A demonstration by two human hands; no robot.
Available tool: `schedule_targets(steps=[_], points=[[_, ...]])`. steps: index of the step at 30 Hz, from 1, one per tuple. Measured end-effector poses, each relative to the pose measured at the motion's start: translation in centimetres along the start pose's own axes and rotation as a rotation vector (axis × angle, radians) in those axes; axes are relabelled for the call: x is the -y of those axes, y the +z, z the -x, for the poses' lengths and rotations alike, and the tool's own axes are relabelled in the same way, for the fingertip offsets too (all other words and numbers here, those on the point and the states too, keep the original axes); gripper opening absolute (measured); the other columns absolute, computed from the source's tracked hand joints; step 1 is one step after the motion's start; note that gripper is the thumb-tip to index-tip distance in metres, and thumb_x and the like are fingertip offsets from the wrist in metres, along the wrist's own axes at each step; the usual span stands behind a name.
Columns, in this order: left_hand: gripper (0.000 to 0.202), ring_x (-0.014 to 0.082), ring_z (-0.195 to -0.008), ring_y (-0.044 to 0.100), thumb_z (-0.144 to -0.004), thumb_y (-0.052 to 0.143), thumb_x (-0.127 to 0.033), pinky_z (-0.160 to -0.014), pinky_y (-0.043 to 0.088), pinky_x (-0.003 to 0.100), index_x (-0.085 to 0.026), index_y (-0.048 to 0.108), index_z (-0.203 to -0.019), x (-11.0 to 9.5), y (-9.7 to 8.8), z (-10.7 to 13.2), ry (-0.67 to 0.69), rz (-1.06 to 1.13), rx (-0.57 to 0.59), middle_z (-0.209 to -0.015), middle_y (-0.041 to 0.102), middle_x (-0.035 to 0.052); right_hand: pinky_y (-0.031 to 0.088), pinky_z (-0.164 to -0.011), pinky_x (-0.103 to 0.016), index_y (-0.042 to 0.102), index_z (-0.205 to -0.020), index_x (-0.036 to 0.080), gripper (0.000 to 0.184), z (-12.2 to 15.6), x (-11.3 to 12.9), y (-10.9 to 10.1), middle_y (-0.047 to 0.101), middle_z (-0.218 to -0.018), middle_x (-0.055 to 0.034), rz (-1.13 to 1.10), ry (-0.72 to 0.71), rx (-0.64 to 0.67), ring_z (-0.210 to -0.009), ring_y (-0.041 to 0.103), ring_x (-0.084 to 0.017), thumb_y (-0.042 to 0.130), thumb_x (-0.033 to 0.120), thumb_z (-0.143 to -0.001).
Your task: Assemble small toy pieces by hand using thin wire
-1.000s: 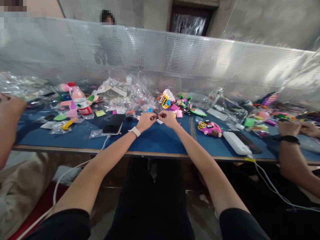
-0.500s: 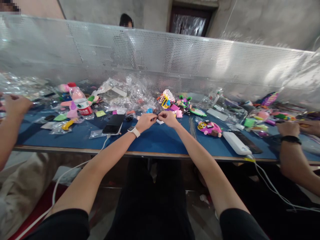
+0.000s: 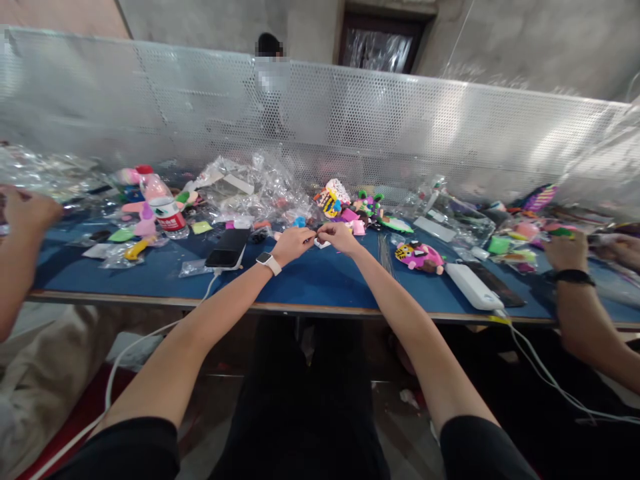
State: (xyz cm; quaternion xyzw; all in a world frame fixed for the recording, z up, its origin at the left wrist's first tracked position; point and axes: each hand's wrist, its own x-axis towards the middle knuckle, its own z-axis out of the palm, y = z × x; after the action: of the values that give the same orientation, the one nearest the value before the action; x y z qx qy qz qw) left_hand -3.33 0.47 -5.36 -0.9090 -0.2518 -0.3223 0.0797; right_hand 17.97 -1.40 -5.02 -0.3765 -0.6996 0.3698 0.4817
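Observation:
My left hand [image 3: 291, 244] and my right hand [image 3: 338, 237] meet over the blue table [image 3: 310, 283], fingers pinched together on a small dark part [image 3: 315, 236] that I cannot make out. A small white piece [image 3: 321, 244] lies just under my fingertips. A white watch [image 3: 269, 263] is on my left wrist. A heap of clear plastic bags [image 3: 255, 187] and colourful small toys [image 3: 350, 203] lies just beyond my hands.
A black phone [image 3: 227, 248] on a white cable lies left of my hands, a red-capped bottle [image 3: 160, 203] further left. A pink toy [image 3: 419, 257] and a white power bank [image 3: 470, 285] sit to the right. Other people's hands [image 3: 567, 252] [image 3: 27, 210] work at both sides. A perforated metal screen [image 3: 350, 127] backs the table.
My hands stay pinched together, barely shifted. The neighbour's hand on the right has lifted and moved back. The person behind the screen has moved to the right.

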Motion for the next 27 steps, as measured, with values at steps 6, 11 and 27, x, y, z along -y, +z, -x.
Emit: schedule_targets(steps=[6,11,27], points=[[0.027,0.0205,-0.08,0.065,-0.105,0.051,-0.021,-0.079,0.044,0.032,-0.018,0.075,-0.095,-0.2,-0.2,-0.1,0.02,-0.023,0.037,-0.087,0.073,0.0081,0.051,-0.066,-0.026,0.075,-0.075,0.018,0.013,0.0,0.1,0.0,0.072,-0.066,-0.0003,-0.053,0.065,0.014,-0.063,0.062,-0.014,0.071,0.03,-0.073],[0.025,0.0201,-0.077,0.063,-0.105,0.053,-0.023,-0.078,0.042,0.033,-0.019,0.074,-0.092,-0.1,-0.2,0.0,0.033,-0.011,0.038,-0.086,0.071,0.0079,0.052,-0.067,-0.026,0.076,-0.076,0.017,0.015,0.0,-0.2,-0.2,0.072,-0.066,-0.0003,-0.09,0.072,0.041,-0.063,0.063,-0.013,0.073,0.032,-0.071],[0.012,0.0207,-0.077,0.068,-0.092,0.064,-0.018,-0.074,0.046,0.031,-0.018,0.075,-0.088,-0.8,0.1,-0.2,-0.205,0.133,-0.08,-0.084,0.077,0.0062,0.045,-0.062,-0.027,0.066,-0.078,0.02,0.015,-0.2,-0.4,0.8,0.066,-0.07,-0.0001,0.193,-0.069,-0.063,-0.066,0.058,-0.016,0.062,0.035,-0.077]])
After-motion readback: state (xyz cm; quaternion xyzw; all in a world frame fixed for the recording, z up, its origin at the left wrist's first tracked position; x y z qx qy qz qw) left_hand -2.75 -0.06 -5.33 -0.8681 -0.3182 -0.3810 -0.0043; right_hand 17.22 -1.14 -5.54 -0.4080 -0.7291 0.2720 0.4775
